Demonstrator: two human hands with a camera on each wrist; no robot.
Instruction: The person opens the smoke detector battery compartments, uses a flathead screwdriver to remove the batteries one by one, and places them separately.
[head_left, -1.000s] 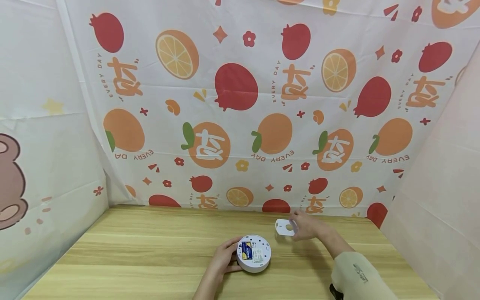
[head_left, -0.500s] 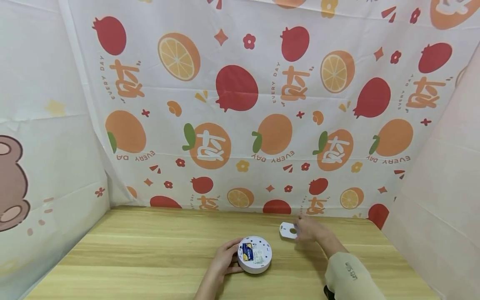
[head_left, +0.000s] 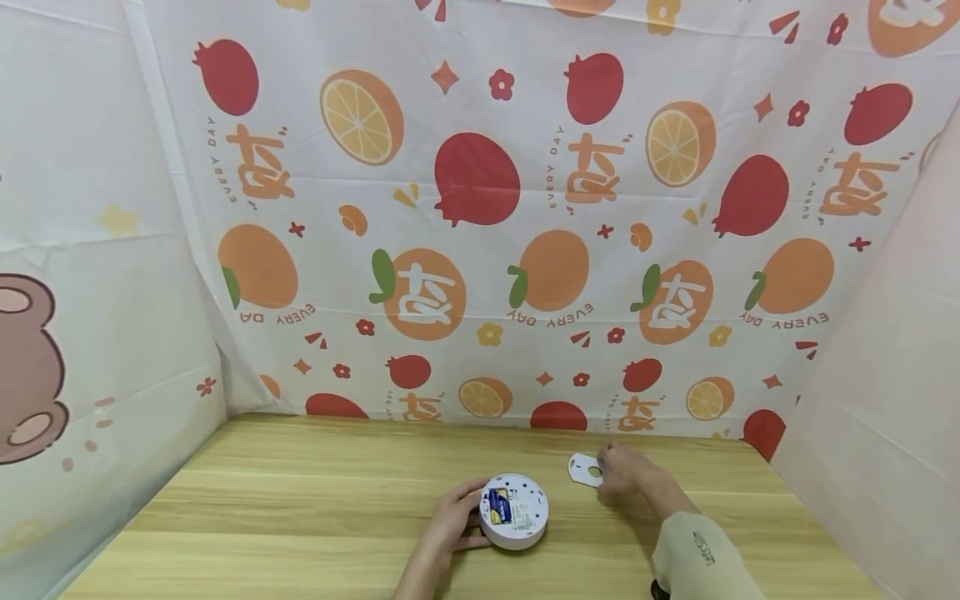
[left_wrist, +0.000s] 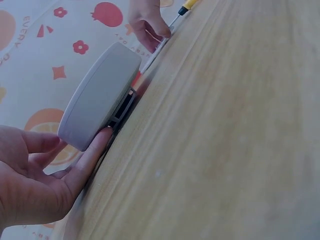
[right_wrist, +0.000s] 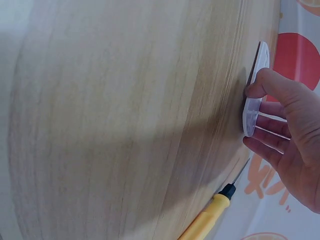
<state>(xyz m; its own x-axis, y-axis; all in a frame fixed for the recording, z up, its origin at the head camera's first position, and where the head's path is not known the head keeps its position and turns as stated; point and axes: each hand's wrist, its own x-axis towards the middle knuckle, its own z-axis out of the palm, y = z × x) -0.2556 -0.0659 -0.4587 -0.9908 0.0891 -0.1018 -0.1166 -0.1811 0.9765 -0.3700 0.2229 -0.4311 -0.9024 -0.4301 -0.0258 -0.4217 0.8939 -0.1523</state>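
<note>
A round white smoke detector shows its back upward, with blue-and-yellow batteries in an open compartment. My left hand holds it from the left side, thumb and fingers spread along its edge. In the left wrist view the detector is tilted above the wood, one finger reaching under it. Off to the right, my right hand pinches a flat white mounting plate that has a round hole. Seen from the right wrist, the plate sits close over the table between thumb and fingers.
A screwdriver with a yellow handle and black collar lies on the wooden table, near my right hand; the head view does not show it. A fruit-printed cloth hangs along the table's back edge.
My right hand has moved the mounting plate a little to the right and down toward the table. My left hand keeps its hold on the smoke detector, and the head view has shifted slightly.
</note>
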